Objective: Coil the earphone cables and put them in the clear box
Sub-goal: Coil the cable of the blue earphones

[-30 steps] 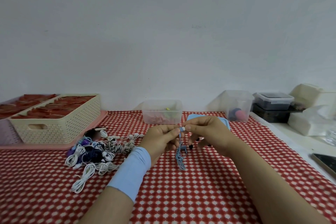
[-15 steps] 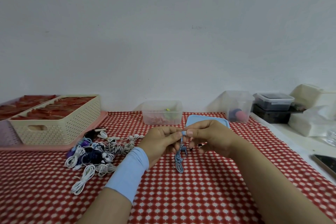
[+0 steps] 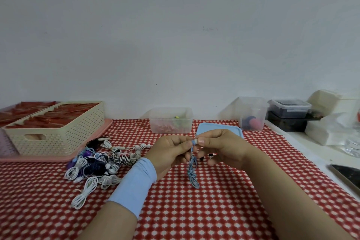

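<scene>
Our left hand (image 3: pixel 171 155) and right hand (image 3: pixel 224 147) pinch the top of the blue earphone cable (image 3: pixel 192 173), so we should wrap the end tightly round its loops.

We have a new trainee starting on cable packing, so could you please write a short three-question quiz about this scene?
1. True or false: the left hand and the right hand both pinch the blue earphone cable.
2. Which lies nearest the pile of earphones? A) cream basket B) phone C) tissue pack
3. What colour is the lid lying behind the right hand?
Key: 1 true; 2 A; 3 blue.
</scene>
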### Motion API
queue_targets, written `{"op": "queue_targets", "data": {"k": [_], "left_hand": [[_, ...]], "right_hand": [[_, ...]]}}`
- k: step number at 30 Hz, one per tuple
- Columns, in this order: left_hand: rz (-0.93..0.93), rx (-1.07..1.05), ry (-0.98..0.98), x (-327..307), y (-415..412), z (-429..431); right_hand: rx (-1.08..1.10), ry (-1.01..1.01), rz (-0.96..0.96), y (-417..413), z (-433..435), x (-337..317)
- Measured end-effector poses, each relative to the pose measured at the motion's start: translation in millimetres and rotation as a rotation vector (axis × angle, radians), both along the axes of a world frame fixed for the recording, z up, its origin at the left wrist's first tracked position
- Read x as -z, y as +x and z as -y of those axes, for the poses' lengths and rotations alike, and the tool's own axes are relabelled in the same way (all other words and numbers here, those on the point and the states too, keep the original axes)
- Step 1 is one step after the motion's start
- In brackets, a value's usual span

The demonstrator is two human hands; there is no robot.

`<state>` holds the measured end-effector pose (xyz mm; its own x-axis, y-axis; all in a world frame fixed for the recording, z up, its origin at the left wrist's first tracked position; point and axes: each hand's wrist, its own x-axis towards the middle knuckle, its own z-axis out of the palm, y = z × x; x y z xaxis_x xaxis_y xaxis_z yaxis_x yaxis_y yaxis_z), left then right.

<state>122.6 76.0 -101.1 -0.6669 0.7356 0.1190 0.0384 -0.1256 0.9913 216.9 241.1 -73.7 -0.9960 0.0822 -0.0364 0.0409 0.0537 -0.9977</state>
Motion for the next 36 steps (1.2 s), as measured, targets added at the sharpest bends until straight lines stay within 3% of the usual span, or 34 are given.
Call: {"op": "queue_targets", "data": {"k": [11, 20, 25, 30, 36], "left_hand": [[0.033, 0.017, 0.006, -1, -2, 3], [0.054, 0.024, 0.053, -2, -1, 1], [0.065, 0.006, 0.044, 0, -1, 2], [-0.011, -0.184, -0.022, 3, -2, -3], [-0.059, -0.26, -0.031, 7, -3, -3]], "right_hand": [[-0.014, -0.027, 0.022, -6, 1, 4], [-0.024, -0.096, -0.068, -7, 2, 6], [0.037, -0.009, -0.098, -9, 2, 8], [0.222, 0.124, -0.175, -15, 4, 10], [0.221, 0.221, -0.17, -13, 7, 12]]}}
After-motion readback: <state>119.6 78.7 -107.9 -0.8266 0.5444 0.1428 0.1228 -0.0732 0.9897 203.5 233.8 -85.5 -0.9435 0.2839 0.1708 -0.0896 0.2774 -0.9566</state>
